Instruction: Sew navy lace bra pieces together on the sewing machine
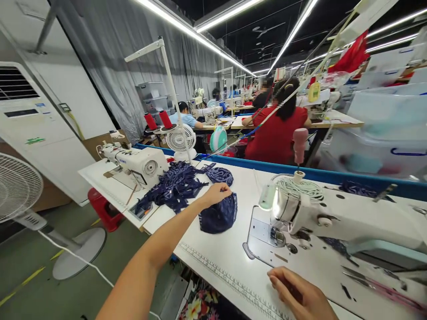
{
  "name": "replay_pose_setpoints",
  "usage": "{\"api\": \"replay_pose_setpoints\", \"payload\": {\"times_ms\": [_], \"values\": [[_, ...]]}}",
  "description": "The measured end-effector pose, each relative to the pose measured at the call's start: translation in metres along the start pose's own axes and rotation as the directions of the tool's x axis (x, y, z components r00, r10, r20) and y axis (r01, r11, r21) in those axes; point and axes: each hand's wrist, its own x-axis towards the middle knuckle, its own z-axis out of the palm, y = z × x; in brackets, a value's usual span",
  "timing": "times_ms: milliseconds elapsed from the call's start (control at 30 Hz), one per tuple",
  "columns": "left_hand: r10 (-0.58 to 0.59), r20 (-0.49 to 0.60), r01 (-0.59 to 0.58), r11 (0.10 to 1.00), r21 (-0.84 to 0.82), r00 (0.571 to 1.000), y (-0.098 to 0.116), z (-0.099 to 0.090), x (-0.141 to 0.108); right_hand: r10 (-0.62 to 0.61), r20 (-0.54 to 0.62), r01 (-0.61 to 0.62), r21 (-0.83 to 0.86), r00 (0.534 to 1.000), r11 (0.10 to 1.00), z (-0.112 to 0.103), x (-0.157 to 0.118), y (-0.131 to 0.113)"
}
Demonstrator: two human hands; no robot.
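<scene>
My left hand (217, 194) is stretched out over the white table, its fingers pinched at the top edge of a dark navy fabric piece (218, 217). Just behind lies a patterned navy piece (220, 175), and to its left a heap of navy strips (178, 184). Near the table's front edge, my right hand (295, 291) is half curled with the thumb and index finger close together; whether anything is between them cannot be made out. It is in front of the sewing machine (333, 218), left of the pink-handled scissors (383, 289).
A second sewing machine (136, 162) stands at the left, with red thread cones (165, 119) and small fans (181, 138) behind. A printed ruler (230, 280) runs along the front edge. A person in red (276, 133) sits beyond the blue-edged table. A floor fan (20, 189) stands far left.
</scene>
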Motion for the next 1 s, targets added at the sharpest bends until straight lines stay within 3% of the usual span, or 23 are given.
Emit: {"api": "replay_pose_setpoints", "payload": {"times_ms": [100,233,333,400,467,533,667,767,867,933,1000], "values": [[-0.024,0.016,0.026,0.996,-0.08,1.0,0.017,0.019,-0.031,0.069,-0.009,-0.066,0.165,0.998,0.984,0.002,0.002,-0.017],[-0.069,0.082,0.085,0.973,-0.216,0.994,0.034,0.063,-0.099,0.149,0.068,-0.164,0.407,0.987,0.899,0.01,0.009,-0.045],[-0.178,0.09,0.199,0.829,-0.523,0.98,0.035,0.088,-0.134,0.139,0.002,-0.128,0.394,0.99,0.91,0.015,0.012,-0.059],[-0.238,0.114,0.252,0.71,-0.657,0.965,0.035,0.098,-0.144,0.118,-0.057,-0.094,0.323,0.991,0.942,0.016,0.01,-0.061],[-0.268,0.136,0.283,0.65,-0.705,0.954,0.035,0.104,-0.148,0.117,-0.075,-0.089,0.303,0.99,0.949,0.014,0.006,-0.06],[-0.281,0.144,0.298,0.645,-0.704,0.949,0.038,0.108,-0.151,0.123,-0.053,-0.099,0.333,0.991,0.938,0.01,0.001,-0.055],[-0.25,0.074,0.236,0.717,-0.656,0.965,0.04,0.121,-0.161,0.121,-0.061,-0.095,0.331,0.991,0.939,0.004,-0.009,-0.047],[-0.254,0.08,0.247,0.738,-0.628,0.964,0.036,0.131,-0.169,0.094,-0.09,-0.069,0.253,0.992,0.965,0.0,-0.019,-0.041],[-0.275,0.166,0.32,0.775,-0.544,0.947,0.032,0.135,-0.175,-0.05,-0.057,0.05,0.004,0.997,0.999,-0.014,-0.03,-0.027],[-0.277,0.175,0.327,0.807,-0.492,0.945,0.03,0.132,-0.177,-0.14,-0.047,0.122,-0.272,0.989,0.955,-0.034,-0.034,-0.009],[-0.283,0.155,0.322,0.812,-0.487,0.947,0.029,0.127,-0.179,-0.153,-0.093,0.086,-0.501,0.984,0.861,-0.059,-0.031,0.013]]}}
